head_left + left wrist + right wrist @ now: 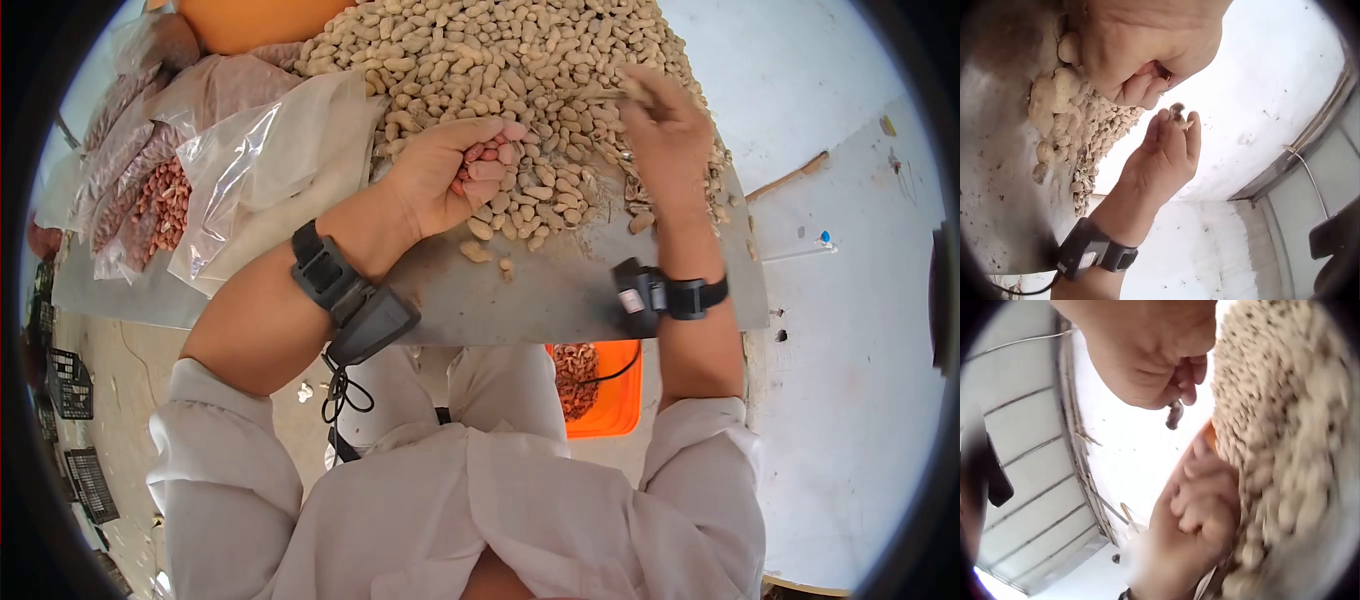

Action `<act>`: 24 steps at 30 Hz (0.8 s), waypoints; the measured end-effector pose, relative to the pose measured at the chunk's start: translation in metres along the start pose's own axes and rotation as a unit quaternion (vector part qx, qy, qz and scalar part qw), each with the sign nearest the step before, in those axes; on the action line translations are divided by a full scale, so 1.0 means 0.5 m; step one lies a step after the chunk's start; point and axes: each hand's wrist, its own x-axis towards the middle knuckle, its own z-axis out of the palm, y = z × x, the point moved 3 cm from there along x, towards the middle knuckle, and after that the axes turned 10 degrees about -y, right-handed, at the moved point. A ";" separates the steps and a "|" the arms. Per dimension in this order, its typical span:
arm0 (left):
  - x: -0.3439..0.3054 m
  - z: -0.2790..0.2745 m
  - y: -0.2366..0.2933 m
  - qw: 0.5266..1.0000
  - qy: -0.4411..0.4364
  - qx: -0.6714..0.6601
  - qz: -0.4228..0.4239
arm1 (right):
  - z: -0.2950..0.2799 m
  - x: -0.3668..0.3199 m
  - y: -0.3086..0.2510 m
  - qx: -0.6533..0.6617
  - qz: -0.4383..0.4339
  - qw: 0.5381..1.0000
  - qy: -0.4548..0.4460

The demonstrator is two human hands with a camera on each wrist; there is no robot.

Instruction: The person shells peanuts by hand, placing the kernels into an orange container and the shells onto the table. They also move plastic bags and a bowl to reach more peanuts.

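Cupping red kernels (482, 160), left hand (440, 185) curls its fingers bowl-like so none spill, at the near edge of the peanut heap (500, 60) | right hand (670, 140) pinches a peanut pod (632, 90), fingertips together, toward the table's (560, 295) right edge

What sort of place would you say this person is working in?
Probably a small peanut-shelling work spot: a heap of unshelled peanuts on a grey table, bags of red kernels beside it, and an orange tub underneath.
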 end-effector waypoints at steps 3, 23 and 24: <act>-0.002 -0.005 0.008 0.998 0.034 -0.053 0.011 | -0.108 0.015 0.117 -0.211 0.020 0.976 -0.047; -0.034 0.128 0.036 0.621 0.103 0.721 0.289 | 0.231 -0.109 -0.160 0.850 0.252 0.456 0.074; -0.035 0.131 0.035 0.605 0.101 0.733 0.293 | 0.232 -0.111 -0.155 0.864 0.233 0.443 0.061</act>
